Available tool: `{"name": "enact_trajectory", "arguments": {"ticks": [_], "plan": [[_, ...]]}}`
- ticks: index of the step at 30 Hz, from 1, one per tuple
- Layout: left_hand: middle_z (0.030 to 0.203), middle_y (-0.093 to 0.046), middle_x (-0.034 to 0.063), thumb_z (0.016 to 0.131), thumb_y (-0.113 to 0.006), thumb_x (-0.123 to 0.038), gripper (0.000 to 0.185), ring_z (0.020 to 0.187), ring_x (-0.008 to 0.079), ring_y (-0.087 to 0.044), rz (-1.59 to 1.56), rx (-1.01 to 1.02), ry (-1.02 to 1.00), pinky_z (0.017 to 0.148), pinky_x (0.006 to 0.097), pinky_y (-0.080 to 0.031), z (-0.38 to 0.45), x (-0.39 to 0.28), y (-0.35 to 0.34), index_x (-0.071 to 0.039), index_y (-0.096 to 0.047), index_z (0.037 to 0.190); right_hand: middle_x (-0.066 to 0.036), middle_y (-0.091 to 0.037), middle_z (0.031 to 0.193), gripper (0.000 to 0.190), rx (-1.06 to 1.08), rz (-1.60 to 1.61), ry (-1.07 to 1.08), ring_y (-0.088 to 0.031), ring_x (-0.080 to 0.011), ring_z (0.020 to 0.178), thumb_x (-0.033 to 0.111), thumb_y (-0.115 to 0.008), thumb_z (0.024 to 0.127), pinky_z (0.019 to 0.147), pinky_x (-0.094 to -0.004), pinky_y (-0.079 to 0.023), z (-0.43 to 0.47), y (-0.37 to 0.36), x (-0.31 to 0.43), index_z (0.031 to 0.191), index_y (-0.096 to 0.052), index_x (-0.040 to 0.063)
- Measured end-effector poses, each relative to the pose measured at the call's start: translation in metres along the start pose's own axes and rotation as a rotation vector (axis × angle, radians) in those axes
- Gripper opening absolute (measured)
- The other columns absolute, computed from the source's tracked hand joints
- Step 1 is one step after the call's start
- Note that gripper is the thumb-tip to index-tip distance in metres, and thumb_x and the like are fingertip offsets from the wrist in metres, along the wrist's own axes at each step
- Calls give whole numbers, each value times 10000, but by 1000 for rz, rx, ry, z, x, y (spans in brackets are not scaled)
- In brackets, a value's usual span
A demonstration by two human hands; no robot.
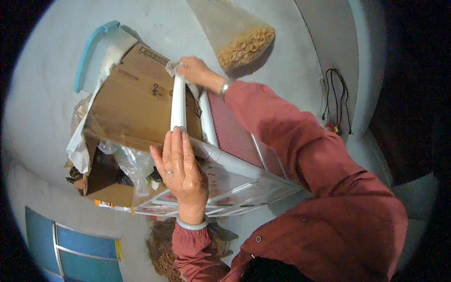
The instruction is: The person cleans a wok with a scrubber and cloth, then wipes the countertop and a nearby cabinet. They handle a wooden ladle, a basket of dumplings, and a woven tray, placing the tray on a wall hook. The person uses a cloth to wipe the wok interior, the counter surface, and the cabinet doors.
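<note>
My left hand (183, 172) lies back up with its fingers stretched over the near end of a white rail (178, 102); its thumb is hidden. A ring is on one finger. At the rail's far end, my right hand (195, 72) is closed on a greyish cloth (172, 68) that touches the rail. The rail belongs to a white-framed rack (239, 164) with a red patterned panel (234, 130) and clear panels along its side. Beside the rail stands a large cardboard box (130, 102), with crumpled clear plastic (135, 167) at its open side.
Beyond the rack is a clear bag of yellowish dried pieces (248, 47). A light-blue-rimmed object (86, 60) is behind the box. A dark cord (336, 95) hangs at the right. A brown heap (164, 246) lies below the rack, near a blue-paned window (86, 243).
</note>
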State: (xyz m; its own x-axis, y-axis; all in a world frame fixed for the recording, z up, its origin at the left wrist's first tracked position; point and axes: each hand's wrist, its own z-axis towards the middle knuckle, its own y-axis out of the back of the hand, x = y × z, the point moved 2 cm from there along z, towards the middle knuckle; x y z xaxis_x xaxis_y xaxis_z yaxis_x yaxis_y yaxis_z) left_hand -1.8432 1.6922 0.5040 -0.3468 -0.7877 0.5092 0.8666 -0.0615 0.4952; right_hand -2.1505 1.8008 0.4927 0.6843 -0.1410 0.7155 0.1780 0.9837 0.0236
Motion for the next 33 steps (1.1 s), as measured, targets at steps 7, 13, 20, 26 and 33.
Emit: {"name": "enact_trajectory", "arguments": {"ticks": [7,13,20,26,33], "plan": [[1348,-571,176,920,-454,19,384,1273,355,-523,55,90,110,1140,579,-242,4,-11,-2,25,-573,1284,-307,-638,933,345,-127,-129,-149,-629,-425,900,234,-597,858,818,-448,-500,-34,-20,-63,926,-637,-101],[1339,-574,199,943,-421,8,379,1268,371,-529,118,111,133,1154,559,-225,8,-15,-4,29,-567,1291,-196,-563,1017,299,-171,299,86,-545,-321,986,146,-552,916,903,-417,-432,-130,-3,-11,1138,-598,-49],[1353,-566,196,897,-416,57,436,1257,354,-544,177,126,145,1165,539,-208,9,-16,-7,19,-569,1304,-254,-513,1265,330,-173,457,169,-506,-393,1196,56,-537,913,1033,-445,-400,-251,25,34,1223,-539,-58],[1373,-569,135,968,-425,-10,397,1288,309,-524,184,113,188,1163,530,-216,6,-16,-10,-52,-577,1331,-216,-524,1249,269,-95,-123,123,-510,-339,1155,118,-484,967,989,-416,-408,-155,-20,-69,1172,-504,-56],[1371,-568,147,967,-416,-16,399,1286,311,-523,204,125,173,1163,543,-207,6,-14,-13,-56,-583,1327,-187,-587,1132,355,61,417,-241,-526,-324,1115,73,-491,915,1024,-494,-354,-195,0,-81,1246,-577,-19]]}}
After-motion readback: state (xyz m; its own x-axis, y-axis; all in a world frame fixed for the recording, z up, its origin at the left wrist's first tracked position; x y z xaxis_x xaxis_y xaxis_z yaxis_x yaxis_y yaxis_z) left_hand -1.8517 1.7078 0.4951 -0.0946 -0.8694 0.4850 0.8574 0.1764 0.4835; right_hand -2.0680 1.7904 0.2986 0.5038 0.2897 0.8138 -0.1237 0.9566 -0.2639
